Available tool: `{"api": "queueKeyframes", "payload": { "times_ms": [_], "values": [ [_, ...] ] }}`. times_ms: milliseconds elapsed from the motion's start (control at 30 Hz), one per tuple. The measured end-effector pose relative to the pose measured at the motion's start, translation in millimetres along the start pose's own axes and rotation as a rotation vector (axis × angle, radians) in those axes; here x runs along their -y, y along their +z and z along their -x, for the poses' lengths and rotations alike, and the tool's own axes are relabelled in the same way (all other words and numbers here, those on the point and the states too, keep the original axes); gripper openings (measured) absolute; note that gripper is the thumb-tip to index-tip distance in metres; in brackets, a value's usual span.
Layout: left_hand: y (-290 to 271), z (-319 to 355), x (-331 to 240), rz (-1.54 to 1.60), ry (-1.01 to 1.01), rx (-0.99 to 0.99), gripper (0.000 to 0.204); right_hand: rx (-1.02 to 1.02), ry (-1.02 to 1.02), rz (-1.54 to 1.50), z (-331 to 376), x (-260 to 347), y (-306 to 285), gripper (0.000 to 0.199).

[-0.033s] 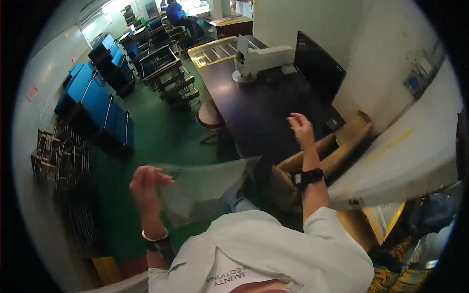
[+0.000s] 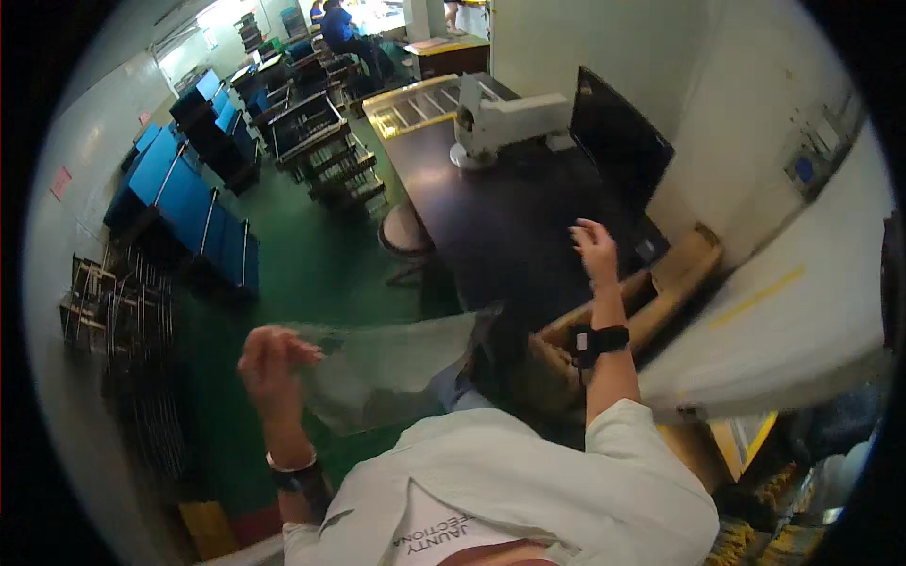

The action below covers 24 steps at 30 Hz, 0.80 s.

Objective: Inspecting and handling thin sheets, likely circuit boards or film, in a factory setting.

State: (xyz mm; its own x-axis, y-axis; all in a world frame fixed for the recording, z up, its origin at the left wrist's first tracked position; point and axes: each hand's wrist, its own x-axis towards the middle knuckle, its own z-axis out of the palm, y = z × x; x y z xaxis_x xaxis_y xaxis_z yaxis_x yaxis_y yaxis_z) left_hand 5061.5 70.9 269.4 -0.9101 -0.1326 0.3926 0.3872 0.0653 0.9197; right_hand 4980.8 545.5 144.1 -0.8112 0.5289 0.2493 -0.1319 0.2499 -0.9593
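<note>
My left hand [image 2: 274, 363] is raised at the lower left and pinches the corner of a thin, clear plastic bag [image 2: 396, 368]. The bag stretches to the right, across my front. My right hand [image 2: 595, 247] is lifted over the near end of a dark table [image 2: 500, 217]. Its fingers are apart and it holds nothing. A black band [image 2: 599, 338] is around my right wrist. An open cardboard box [image 2: 670, 278] lies just right of that arm.
On the table stand a white machine [image 2: 500, 118] and a black monitor [image 2: 618, 137]. A round stool [image 2: 406, 231] sits by its left edge. Blue carts [image 2: 189, 203] and metal racks [image 2: 113, 302] line the green floor. A person in blue [image 2: 337, 21] sits far back.
</note>
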Motion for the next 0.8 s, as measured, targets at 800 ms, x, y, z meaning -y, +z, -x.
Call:
{"api": "queueKeyframes", "payload": {
  "times_ms": [800],
  "values": [
    [154.5,-324.5,394.5,0.400,-0.977,-0.039,0.025,-0.198,0.378,-0.151,-171.2,-69.1,-14.2,0.034]
  ]
}}
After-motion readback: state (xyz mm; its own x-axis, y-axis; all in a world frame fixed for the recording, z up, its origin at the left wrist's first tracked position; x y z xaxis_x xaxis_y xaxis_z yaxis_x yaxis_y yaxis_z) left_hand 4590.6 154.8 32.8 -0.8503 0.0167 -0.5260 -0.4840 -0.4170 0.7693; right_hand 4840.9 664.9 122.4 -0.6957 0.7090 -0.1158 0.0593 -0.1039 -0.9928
